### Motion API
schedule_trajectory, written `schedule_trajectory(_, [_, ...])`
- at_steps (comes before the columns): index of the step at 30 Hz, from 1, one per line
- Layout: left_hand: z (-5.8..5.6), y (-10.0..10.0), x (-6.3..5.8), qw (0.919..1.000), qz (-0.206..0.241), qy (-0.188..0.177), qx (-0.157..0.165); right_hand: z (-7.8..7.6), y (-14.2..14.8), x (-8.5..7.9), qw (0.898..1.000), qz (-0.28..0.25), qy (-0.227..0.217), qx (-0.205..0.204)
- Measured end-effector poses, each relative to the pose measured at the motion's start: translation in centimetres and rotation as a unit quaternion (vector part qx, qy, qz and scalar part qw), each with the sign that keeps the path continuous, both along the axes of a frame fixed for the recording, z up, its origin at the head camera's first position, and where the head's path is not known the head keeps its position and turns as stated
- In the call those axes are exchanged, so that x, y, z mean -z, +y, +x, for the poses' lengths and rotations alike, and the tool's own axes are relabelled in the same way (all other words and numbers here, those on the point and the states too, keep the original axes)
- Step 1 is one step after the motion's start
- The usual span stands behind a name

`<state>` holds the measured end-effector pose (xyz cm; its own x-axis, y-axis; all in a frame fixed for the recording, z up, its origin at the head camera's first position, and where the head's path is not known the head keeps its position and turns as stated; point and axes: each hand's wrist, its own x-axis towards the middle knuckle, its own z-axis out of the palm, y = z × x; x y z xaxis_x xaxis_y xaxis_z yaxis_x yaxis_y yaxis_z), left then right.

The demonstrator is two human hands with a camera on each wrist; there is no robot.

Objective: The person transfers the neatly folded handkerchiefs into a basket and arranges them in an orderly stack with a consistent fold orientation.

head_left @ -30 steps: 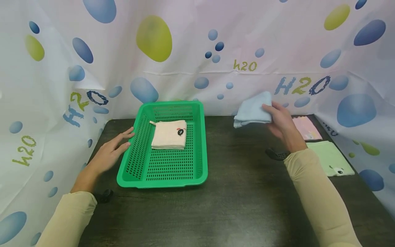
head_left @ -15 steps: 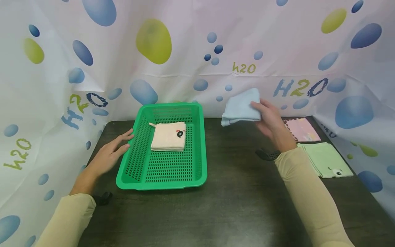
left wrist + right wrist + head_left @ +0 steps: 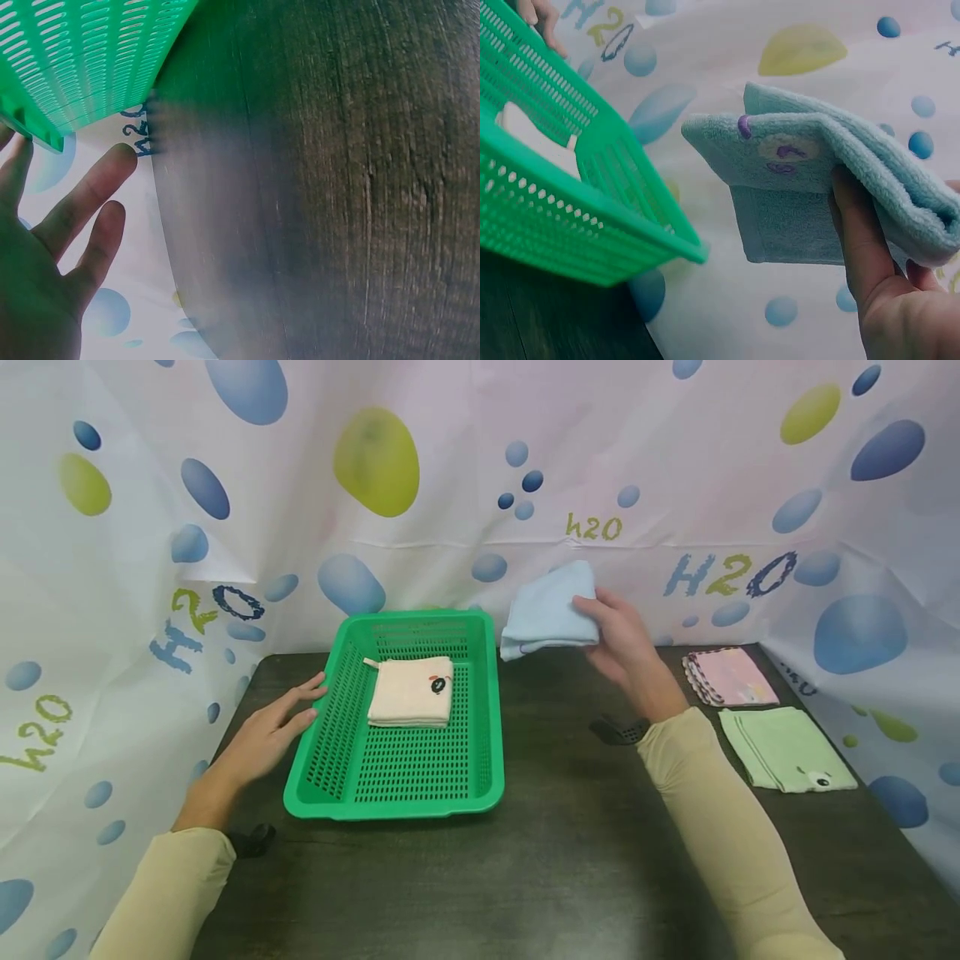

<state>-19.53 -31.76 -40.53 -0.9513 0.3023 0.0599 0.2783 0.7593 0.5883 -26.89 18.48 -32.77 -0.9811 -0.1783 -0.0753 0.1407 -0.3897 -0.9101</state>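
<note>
Worktop (image 3: 525, 877): dark
Left hand (image 3: 262, 733): spread against basket (image 3: 397, 809), prolly steadying it
Right hand (image 3: 624, 642): pinching blue towel (image 3: 550, 612), guess that keeps it folded

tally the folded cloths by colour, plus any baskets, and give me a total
light-blue folded terry cloth: 1
cream folded fabric cloth: 1
pink folded fabric cloth: 1
pale-green folded fabric cloth: 1
green rectangular plastic basket: 1
total: 5
</note>
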Motion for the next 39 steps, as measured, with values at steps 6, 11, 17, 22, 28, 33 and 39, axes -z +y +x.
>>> schedule_trajectory(6, [-0.1,-0.1,0.2,1.0000,-0.001,-0.004,-0.007,-0.1,-1.9,-0.4,1.000,-0.027,-0.002,0.003])
schedule_trajectory(11, [-0.2,0.0,0.1,0.9999,0.003,-0.008,-0.013,-0.1,-3.4,-0.7,0.999,-0.035,-0.007,0.000])
schedule_trajectory(17, [0.0,0.0,-0.1,0.9999,-0.001,-0.008,-0.011,-0.3,-5.1,-0.7,0.999,-0.050,-0.021,-0.005])
schedule_trajectory(22, [0.1,0.0,0.0,0.9999,0.002,-0.006,-0.012,-0.2,-6.6,-0.8,0.997,-0.066,-0.026,-0.006])
schedule_trajectory(28, [0.1,0.1,0.1,0.9999,0.005,-0.006,-0.007,0.0,-8.3,-0.9,0.997,-0.075,-0.017,-0.014])
schedule_trajectory(33, [0.1,0.1,0.0,1.0000,0.002,-0.008,-0.006,-0.2,-9.1,-0.7,0.996,-0.080,-0.016,-0.017])
schedule_trajectory(39, [0.1,0.1,0.2,0.9999,0.004,-0.008,-0.013,-0.5,-9.8,-0.5,0.996,-0.085,-0.027,-0.013])
